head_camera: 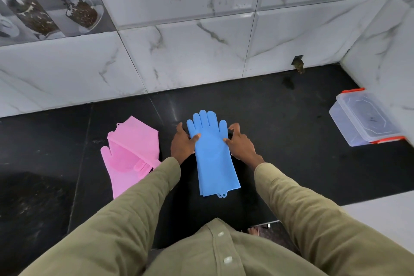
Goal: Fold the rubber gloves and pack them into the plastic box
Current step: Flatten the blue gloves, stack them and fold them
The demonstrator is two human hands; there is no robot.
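A pair of blue rubber gloves [212, 154] lies stacked flat on the black counter [280, 136], fingers pointing to the wall. My left hand [182, 142] holds the left edge of the blue gloves at the palm, thumb on top. On the right edge my right hand [240, 143] grips the same way. Pink rubber gloves [130, 154] lie partly folded to the left, untouched. The clear plastic box [363, 119] with orange clips stands at the far right against the side wall, its lid on.
White marble-look tiled walls [190, 51] close off the back and right side. A small hole in the wall [298, 63] sits at counter level. The counter's front edge [369, 199] runs close at the right.
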